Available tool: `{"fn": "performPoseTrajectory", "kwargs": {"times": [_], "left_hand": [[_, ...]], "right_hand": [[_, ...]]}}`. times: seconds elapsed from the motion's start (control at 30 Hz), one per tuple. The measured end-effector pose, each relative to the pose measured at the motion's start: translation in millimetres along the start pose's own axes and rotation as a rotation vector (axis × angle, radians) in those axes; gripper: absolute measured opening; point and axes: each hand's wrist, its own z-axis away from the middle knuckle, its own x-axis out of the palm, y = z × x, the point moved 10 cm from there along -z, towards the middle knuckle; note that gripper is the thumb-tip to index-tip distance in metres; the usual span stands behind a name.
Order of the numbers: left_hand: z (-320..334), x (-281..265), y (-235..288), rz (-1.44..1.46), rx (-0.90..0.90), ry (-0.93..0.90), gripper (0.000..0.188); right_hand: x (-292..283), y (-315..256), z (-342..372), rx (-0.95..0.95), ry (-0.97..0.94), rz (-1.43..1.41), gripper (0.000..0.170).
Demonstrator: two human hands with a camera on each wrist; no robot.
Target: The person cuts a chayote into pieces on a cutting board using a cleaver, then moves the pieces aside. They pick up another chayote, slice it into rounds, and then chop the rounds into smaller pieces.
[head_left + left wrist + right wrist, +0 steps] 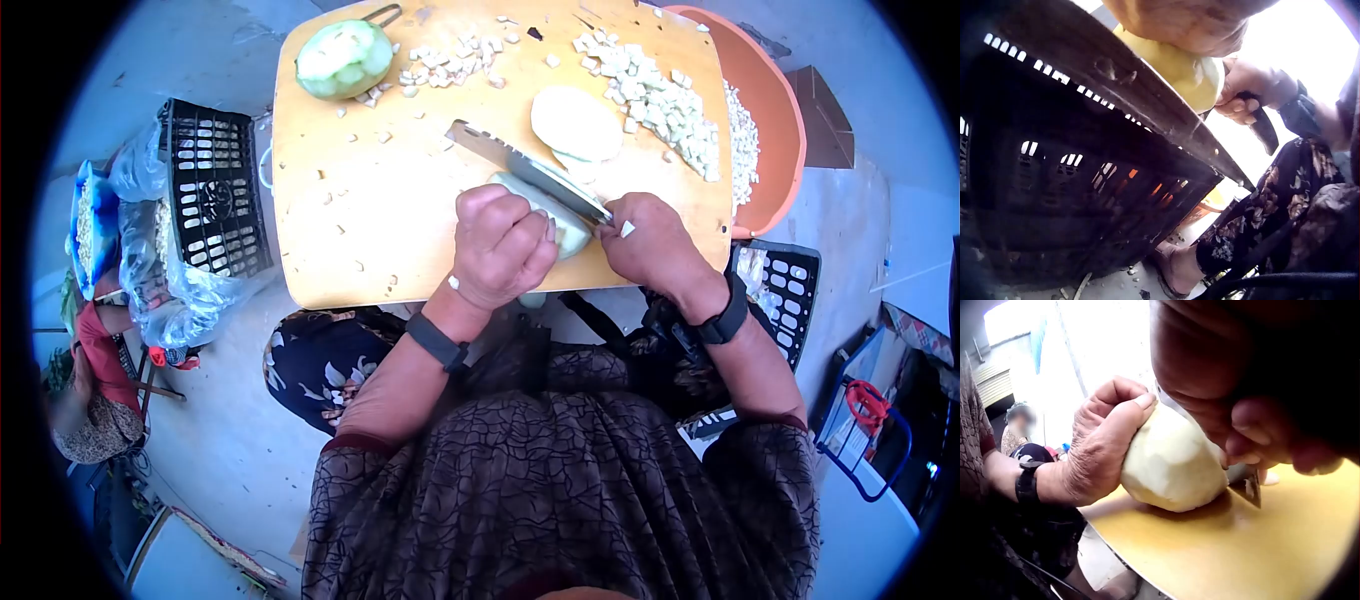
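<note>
Across a pale, peeled vegetable piece (570,235) lies the broad blade of a kitchen knife (530,172). My left hand (505,245) holds the piece against the board, fingers bent over it; the right wrist view shows its thumb on the pale flesh (1172,465). My right hand (650,240) grips the knife's handle (1265,130) at the right. A small white bit clings to that hand. Just beyond the blade rests a round, pale cut piece (575,122). Diced cubes (660,105) are heaped at the far right, with more scattered at the far left.
The yellow board (380,220) sits over my lap. A greenish peeled vegetable (345,62) stands at its far left corner. Right of the board is an orange basin (783,120) with diced bits. Black crates (215,190) flank the board; another person (100,370) sits at left.
</note>
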Motion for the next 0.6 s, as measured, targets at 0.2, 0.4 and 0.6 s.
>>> {"fn": "performPoseTrajectory", "kwargs": {"times": [0.2, 0.4, 0.6], "left_hand": [[-1, -1, 2, -0.005, -0.009, -0.038, 0.028], [-1, 1, 1, -0.011, -0.02, -0.071, 0.029], [-2, 3, 2, -0.011, -0.026, -0.099, 0.03]], "right_hand": [[-3, -2, 5, -0.027, 0.007, -0.03, 0.019], [-6, -7, 15, -0.086, -0.012, -0.055, 0.028], [-11, 1, 19, -0.091, 0.019, -0.093, 0.029]]}}
